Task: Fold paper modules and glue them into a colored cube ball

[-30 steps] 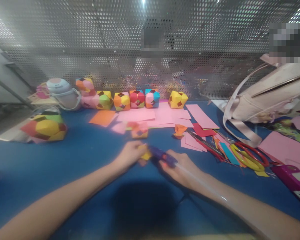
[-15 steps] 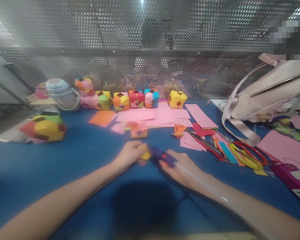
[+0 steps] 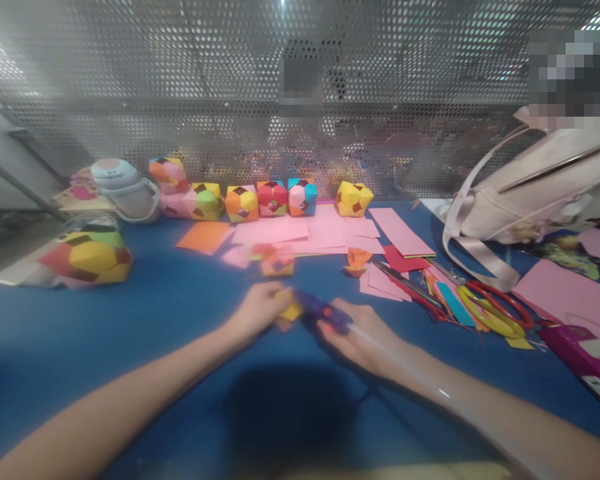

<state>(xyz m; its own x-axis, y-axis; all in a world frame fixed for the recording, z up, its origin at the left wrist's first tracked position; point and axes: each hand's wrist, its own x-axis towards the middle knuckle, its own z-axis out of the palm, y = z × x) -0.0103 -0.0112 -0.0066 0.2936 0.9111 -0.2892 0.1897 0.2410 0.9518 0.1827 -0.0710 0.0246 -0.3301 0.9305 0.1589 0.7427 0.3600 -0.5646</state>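
My left hand (image 3: 261,308) is closed on a small folded yellow paper piece (image 3: 292,308), pinched at its fingertips. My right hand (image 3: 363,333) grips a dark blue hot glue gun (image 3: 325,311), with a clear glue stick (image 3: 410,363) running out of its back over my forearm. The gun's nozzle end points at the yellow piece; blur hides whether they touch. Just beyond my hands lie an orange and pink folded paper piece (image 3: 277,260) and a small orange folded piece (image 3: 357,260).
Finished paper balls (image 3: 273,199) line the back by the perforated metal panel (image 3: 220,127). A bigger paper ball (image 3: 93,259) and a white flask (image 3: 125,190) are at left. Pink sheets (image 3: 325,233), scissors (image 3: 490,313), a magenta device (image 3: 580,360) and a pale bag (image 3: 540,187) lie toward the right.
Almost nothing differs. Both hands keep their places with the yellow paper piece and the glue gun; the view has shifted very slightly.
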